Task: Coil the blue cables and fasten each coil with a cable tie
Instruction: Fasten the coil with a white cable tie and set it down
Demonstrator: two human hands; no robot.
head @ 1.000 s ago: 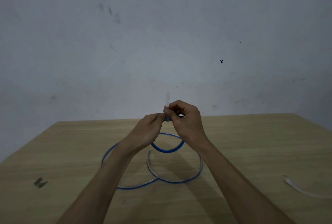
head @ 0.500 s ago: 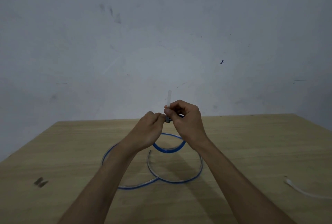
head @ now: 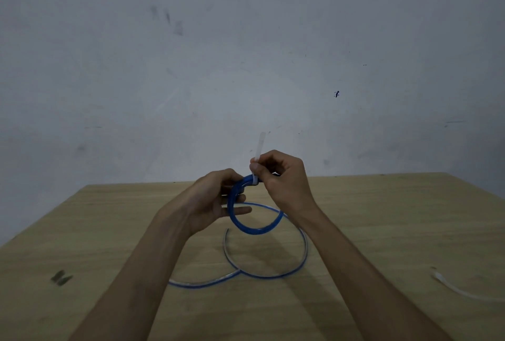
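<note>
While fingers (head: 255, 169) pinch tie (head: 261, 143), coil (head: 235, 212) mid-table (head: 382, 217)

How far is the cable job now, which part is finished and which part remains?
Done: one blue coil is wound, with a white cable tie around it. In hand: the left hand steadies the coil and the right hand grips the tie. Left: the loose blue cable on the table, with a spare tie.
</note>
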